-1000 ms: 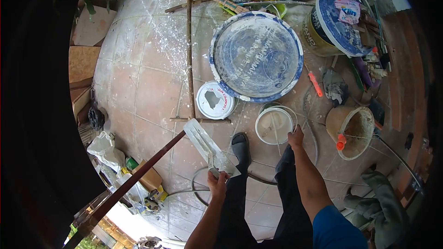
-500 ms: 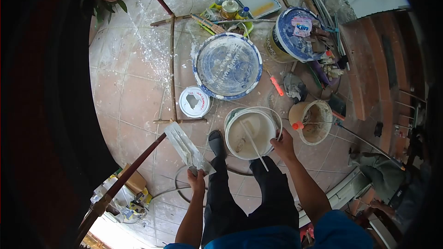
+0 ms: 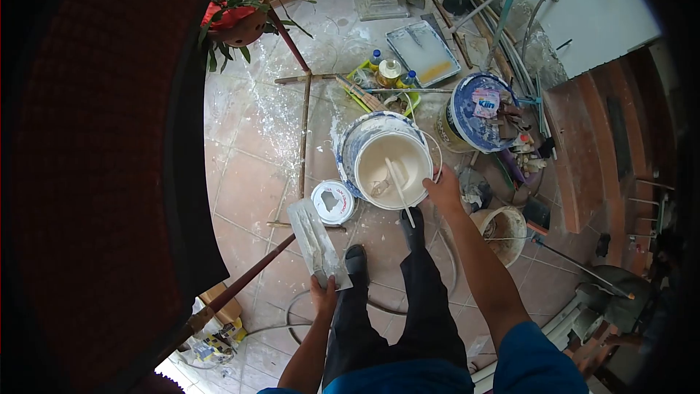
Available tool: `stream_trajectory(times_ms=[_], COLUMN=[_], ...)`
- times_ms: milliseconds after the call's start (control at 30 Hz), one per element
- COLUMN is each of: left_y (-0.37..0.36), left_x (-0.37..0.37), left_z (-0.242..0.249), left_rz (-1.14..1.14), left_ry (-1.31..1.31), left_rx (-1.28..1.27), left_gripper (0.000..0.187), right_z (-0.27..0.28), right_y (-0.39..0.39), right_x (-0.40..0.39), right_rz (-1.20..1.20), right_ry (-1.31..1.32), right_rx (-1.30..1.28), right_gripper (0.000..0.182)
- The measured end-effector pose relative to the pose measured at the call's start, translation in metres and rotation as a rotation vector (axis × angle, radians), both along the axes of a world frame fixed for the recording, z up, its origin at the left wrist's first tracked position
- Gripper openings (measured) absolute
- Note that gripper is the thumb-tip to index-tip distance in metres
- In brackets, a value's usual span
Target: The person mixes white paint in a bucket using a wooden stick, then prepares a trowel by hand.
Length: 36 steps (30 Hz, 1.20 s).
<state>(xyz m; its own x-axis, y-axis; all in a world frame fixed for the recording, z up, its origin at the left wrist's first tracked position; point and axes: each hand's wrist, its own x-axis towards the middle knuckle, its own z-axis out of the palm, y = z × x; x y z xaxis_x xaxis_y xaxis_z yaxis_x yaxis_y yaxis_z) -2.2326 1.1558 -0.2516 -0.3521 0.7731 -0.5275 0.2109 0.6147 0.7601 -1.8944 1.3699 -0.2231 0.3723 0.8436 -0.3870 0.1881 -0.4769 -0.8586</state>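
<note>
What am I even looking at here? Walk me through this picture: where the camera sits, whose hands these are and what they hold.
The camera sits on a person's head and looks down through a very wide lens, so the edges bend. You see their own arms, legs and shoes from above. The right hand grips the rim of a white bucket of pale paste with a stick standing in it. The left hand holds a flat plastering trowel. On the tiled floor lie a small white lid, a second big blue-lidded bucket, a paint tray and a dirty smaller bucket.
</note>
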Motion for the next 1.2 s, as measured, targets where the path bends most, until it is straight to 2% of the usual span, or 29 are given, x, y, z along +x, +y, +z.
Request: stream_trajectory(times_ms=[67,200,300,400,433,533,667,700,800,900,1067,1200], left_y=[0.015,0.032,0.037,0.042,0.043,0.050,0.054,0.057,0.058,0.055,0.060,0.049], left_x=[0.012,0.047,0.075,0.100,0.107,0.121,0.130,0.130,0.130,0.125,0.120,0.115], left_z=[0.004,0.012,0.009,0.006,0.005,0.006,0.002,0.003,0.006,0.004,0.027,0.012], left_rz=[0.005,0.117,0.191,0.242,0.265,0.290,0.297,0.313,0.323,0.298,0.302,0.289], left_ry=[0.038,-0.030,-0.064,-0.090,-0.110,-0.131,-0.128,-0.143,-0.159,-0.115,-0.092,-0.067], left_rx=[-0.010,0.014,0.012,0.027,0.027,0.046,0.057,0.066,0.079,0.061,-0.017,0.040], left_gripper=[0.022,0.019,0.017,0.015,0.015,0.015,0.015,0.015,0.016,0.016,0.015,0.016], right_z=[0.005,-0.018,-0.027,0.005,0.025,0.041,0.038,0.040,0.031,0.039,0.061,0.076], right_y=[0.032,0.065,0.070,0.054,0.048,0.032,0.040,0.046,0.055,0.064,0.073,0.078], right_x=[0.002,0.016,0.032,0.028,0.029,0.025,0.002,-0.002,-0.003,0.009,0.023,0.023], right_rz=[0.059,0.103,0.105,0.076,0.143,0.445,0.786,0.841,0.927,0.861,0.854,0.879], right_ry=[0.014,0.003,0.140,-0.405,-0.485,-0.430,-0.542,-0.546,-0.630,-0.837,-0.891,-0.986], right_rx=[-0.082,-0.062,-0.083,0.225,0.312,0.298,-0.113,-0.075,0.016,0.086,0.052,0.061], right_gripper=[0.023,0.031,0.036,0.036,0.032,0.027,0.026,0.022,0.016,0.012,0.008,0.008])
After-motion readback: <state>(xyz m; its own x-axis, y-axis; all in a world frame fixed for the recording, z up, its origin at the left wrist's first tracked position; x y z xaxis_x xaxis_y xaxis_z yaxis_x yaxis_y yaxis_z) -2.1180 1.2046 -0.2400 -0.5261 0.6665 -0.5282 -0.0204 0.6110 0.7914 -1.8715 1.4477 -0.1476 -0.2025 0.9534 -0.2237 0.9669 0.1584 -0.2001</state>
